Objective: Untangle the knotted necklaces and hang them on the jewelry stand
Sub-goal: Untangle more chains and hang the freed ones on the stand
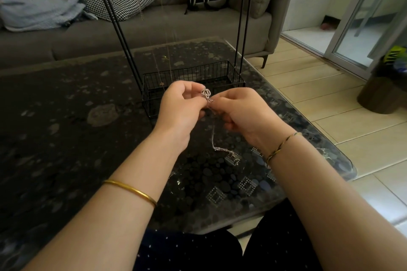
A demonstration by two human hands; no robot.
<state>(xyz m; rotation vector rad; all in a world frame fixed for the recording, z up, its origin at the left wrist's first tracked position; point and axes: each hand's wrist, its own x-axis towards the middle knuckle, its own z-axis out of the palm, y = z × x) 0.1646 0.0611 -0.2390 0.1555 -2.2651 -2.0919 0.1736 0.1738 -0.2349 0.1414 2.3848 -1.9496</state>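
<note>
Silver necklace (212,138), one, two hands (181,106) (241,113) pinching it at pendant (206,93), one black stand (154,86)

The necklace (206,93) is silver, the stand (193,77) black, the table (66,116) dark and pebble-patterned.

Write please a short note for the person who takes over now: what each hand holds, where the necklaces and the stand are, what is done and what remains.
Left grip: pinches the silver necklace at its pendant.
Right grip: pinches the chain just beside the pendant.
The chain hangs down between the hands; its end lies bunched on the table.
The stand is behind the hands; at least one thin chain already hangs on it.
Done: some hanging.
Left: free this necklace, which seems tangled near the pendant, then hang it.
</note>
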